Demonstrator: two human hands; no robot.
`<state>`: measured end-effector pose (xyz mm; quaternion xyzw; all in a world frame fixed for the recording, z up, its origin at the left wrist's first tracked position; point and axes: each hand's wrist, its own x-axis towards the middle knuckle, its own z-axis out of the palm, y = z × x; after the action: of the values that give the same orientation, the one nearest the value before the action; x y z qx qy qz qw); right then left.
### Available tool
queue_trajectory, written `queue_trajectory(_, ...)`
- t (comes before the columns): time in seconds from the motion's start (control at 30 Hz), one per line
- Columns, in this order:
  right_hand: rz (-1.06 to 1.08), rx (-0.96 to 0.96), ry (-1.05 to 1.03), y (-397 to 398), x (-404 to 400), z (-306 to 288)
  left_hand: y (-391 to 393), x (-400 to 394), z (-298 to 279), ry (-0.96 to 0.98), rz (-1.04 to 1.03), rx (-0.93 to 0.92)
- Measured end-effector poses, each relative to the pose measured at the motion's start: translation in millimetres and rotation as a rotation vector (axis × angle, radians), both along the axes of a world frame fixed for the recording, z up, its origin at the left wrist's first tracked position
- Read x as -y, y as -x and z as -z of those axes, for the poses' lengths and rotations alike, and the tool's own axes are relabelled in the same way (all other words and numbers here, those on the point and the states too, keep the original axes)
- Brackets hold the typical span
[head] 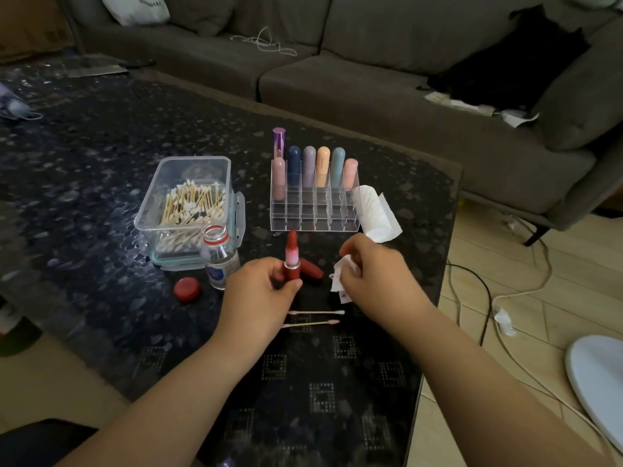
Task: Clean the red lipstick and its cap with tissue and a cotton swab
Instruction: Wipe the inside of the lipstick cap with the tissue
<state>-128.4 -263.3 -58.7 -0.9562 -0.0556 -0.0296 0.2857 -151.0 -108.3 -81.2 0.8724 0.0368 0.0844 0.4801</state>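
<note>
Left hand (261, 291) closed around the base of the red lipstick (291, 256), holding it upright; stick twisted out, red tip up, pinkish lower part above a silver ring. Right hand (374, 269) pinched shut on a small crumpled tissue (338, 276) with red smears, just right of the lipstick, not touching it. One red cap (312, 268) lies on its side on the table (84, 170) between the two hands, just behind the left fingers.

Near side of the hands: 2 cotton swabs (315, 317) lying flat, roughly parallel, the nearer one with pink-stained tips.

Left of the left hand: 1 small clear bottle (219, 257), open, red ring at the neck, clear liquid inside, label on front. 1 red bottle lid (186, 288) flat on the table, further left and apart from the bottle. Behind the bottle, 1 clear plastic box (188, 203), no lid on, filled with a loose pile of many wooden-stick cotton swabs; too many to count.

Beyond the hands: 1 clear acrylic rack (313, 210) with stepped compartments. 7 capped tubes stand in it: 1 shiny purple at the back left, 6 pastel ones in a row (pink, dark blue, lilac, peach, teal, pink). Front rows of compartments hold nothing visible.

Beyond the right hand, touching the rack's right side: 1 white tissue roll (374, 210), a loose end unrolled.

Grey sofa (371, 96) behind the table.
</note>
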Motion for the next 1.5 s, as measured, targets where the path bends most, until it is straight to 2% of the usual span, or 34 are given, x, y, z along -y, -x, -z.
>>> queue_trajectory(0.1,-0.044,-0.038,0.082,-6,-7,-3,-1,-3,3,-0.014,-0.059,-0.009)
queue_trajectory(0.23,-0.048,-0.051,0.088,-18,-17,-11,-2,-8,5,-0.005,-0.066,0.005)
queue_trajectory(0.43,-0.085,-0.118,0.265,-31,-42,6,-6,-11,6,-0.02,-0.064,0.031)
queue_trajectory(0.63,-0.074,-0.182,0.27,-33,-34,9,-10,-9,8,-0.069,-0.08,0.048)
queue_trajectory(0.8,-0.028,-0.137,0.116,-21,-11,0,-10,-5,10,-0.112,-0.079,0.03)
queue_trajectory(0.93,-0.089,-0.148,-0.033,-8,0,-10,-9,-4,11,-0.133,-0.079,0.015)
queue_trajectory(1.27,-0.161,-0.221,-0.258,2,6,-5,-10,-5,14,-0.261,-0.065,0.022)
queue_trajectory(1.5,-0.208,-0.254,-0.472,6,6,-11,13,-13,-1,-0.163,-0.042,0.044)
